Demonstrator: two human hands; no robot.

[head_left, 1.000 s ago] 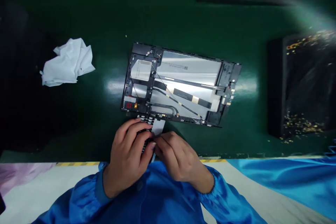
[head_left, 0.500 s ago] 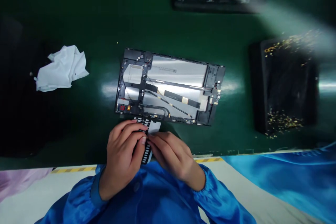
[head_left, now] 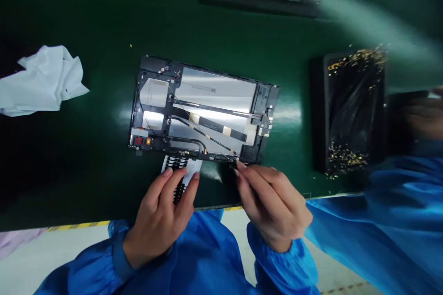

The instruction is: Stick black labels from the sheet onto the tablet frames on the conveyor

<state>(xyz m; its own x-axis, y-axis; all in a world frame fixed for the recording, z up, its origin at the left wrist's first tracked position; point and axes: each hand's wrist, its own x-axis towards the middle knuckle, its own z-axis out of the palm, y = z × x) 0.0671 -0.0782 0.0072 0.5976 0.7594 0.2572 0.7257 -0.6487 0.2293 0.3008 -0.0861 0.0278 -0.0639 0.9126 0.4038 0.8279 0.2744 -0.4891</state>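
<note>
Tablet frame (head_left: 200, 110): flat on the green bench (head_left: 86, 170), long axis crosswise, sloping slightly down rightward.
Flex strip (head_left: 178, 175): pointing away from the person, far end at the frame's near edge.
Left hand (head_left: 157, 226): fingers and thumb closed on the strip, wrist low.
Right hand (head_left: 273, 203): reaching forward, fingertips (head_left: 240, 165) pinched nearly together at the frame's near edge; any hold too small to tell.

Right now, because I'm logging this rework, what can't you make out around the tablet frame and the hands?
All from the head view:
The flat cable's lower end: hidden by the left hand.
What the right hand's fingertips touch at the frame's lower edge: covered by them.
The co-worker's hand: blurred, cut off by the right edge.
The gold bits in the black tray: too small to identify.
</note>
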